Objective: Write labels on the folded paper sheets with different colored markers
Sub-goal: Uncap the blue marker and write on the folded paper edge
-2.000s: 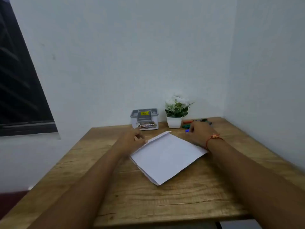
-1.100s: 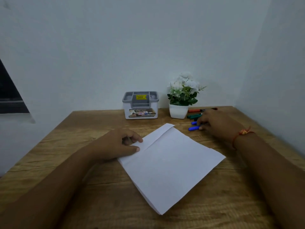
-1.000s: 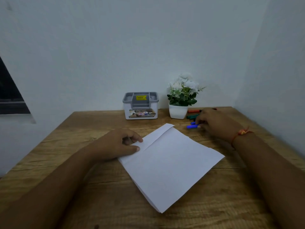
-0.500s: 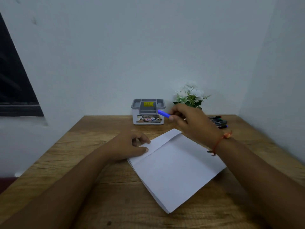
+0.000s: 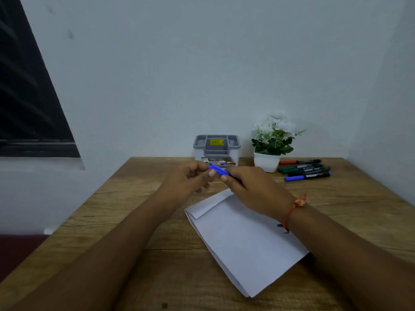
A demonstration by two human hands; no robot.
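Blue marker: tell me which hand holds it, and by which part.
Right hand grips the blue marker by its barrel; left hand pinches its cap end.

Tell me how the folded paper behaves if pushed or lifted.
The folded paper probably slides easily, lying flat on the wooden table. Lifted by a corner it would likely droop, though its stacked layers add stiffness.

The blue marker (image 5: 219, 171) is largely covered by the right hand (image 5: 253, 189). The print on the organizer (image 5: 216, 151), mid-frame, is blurred.
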